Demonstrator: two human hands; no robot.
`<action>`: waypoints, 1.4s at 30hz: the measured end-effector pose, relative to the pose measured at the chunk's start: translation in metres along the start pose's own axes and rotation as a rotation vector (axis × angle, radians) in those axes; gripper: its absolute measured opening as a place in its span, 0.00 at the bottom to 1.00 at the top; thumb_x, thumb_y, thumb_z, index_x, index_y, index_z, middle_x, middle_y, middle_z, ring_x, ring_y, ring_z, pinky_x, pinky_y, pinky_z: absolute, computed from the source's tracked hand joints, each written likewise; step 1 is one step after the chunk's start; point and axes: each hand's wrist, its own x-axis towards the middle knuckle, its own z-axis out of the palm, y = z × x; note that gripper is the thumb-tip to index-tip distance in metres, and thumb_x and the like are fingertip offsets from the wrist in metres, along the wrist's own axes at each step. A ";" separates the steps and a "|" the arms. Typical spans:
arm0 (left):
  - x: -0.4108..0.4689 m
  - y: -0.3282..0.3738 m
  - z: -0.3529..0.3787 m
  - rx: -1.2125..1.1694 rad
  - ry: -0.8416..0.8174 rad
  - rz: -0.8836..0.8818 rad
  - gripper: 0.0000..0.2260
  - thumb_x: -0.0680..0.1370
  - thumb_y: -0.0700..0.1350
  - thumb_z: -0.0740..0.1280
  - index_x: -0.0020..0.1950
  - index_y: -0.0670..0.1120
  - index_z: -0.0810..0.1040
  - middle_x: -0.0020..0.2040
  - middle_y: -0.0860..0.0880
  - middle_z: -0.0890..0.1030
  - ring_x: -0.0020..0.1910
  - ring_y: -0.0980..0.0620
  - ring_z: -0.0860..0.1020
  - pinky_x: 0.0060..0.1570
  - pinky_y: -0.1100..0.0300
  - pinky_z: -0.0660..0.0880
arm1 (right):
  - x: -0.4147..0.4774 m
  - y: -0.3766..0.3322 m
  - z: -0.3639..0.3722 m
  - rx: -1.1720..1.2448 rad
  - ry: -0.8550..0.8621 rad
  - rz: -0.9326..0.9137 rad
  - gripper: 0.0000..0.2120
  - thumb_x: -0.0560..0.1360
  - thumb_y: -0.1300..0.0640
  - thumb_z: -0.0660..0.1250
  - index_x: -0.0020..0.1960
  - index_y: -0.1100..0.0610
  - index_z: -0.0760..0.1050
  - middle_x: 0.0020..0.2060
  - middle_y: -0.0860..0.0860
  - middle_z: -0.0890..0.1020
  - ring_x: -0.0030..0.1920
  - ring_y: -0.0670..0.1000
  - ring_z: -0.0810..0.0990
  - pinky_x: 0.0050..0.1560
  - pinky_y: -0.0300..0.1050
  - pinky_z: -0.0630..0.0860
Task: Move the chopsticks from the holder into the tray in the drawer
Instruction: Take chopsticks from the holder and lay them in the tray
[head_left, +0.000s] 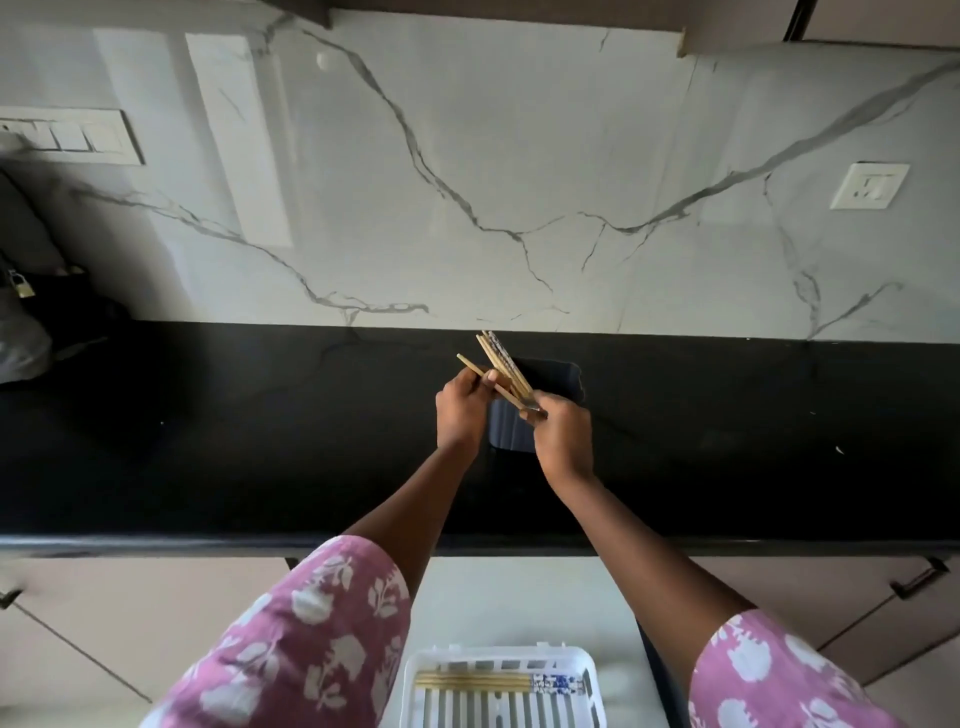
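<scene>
A dark ribbed chopstick holder (511, 431) stands on the black counter (260, 467), partly hidden by both hands. Several wooden chopsticks (501, 358) lean out of its top toward the back left. My left hand (462, 410) pinches a chopstick pair (475, 370) that angles off to the left. My right hand (563, 436) grips the lower ends of the chopsticks at the holder's mouth. Below the counter, a white slotted tray (415, 675) lies in the open drawer (618, 623) with several chopsticks (498, 682) laid across it.
A marble wall with a socket (868, 185) and a switch panel (67, 136) rises behind the counter. A dark bag with a padlock (23, 291) sits at the far left. Cabinet fronts with a handle (919, 577) flank the drawer.
</scene>
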 end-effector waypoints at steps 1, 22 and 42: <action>-0.004 -0.006 -0.002 -0.023 -0.024 -0.026 0.08 0.79 0.42 0.64 0.44 0.42 0.81 0.43 0.45 0.84 0.46 0.49 0.82 0.53 0.52 0.77 | -0.005 0.002 0.002 -0.002 -0.047 -0.039 0.09 0.76 0.64 0.64 0.53 0.61 0.81 0.47 0.55 0.85 0.45 0.51 0.82 0.44 0.37 0.74; -0.035 -0.131 -0.072 0.923 -0.401 -0.653 0.30 0.76 0.70 0.44 0.76 0.62 0.48 0.79 0.54 0.46 0.78 0.43 0.43 0.69 0.32 0.40 | -0.176 0.100 0.070 -0.348 -0.851 -0.113 0.13 0.76 0.62 0.60 0.55 0.55 0.81 0.48 0.56 0.85 0.50 0.58 0.82 0.49 0.46 0.77; -0.020 -0.137 -0.070 1.175 -0.622 -0.622 0.41 0.70 0.75 0.53 0.74 0.64 0.34 0.75 0.57 0.30 0.74 0.37 0.32 0.64 0.26 0.44 | -0.217 0.112 0.115 -0.631 -1.176 -0.306 0.14 0.74 0.73 0.56 0.52 0.67 0.77 0.53 0.63 0.81 0.57 0.63 0.77 0.52 0.54 0.75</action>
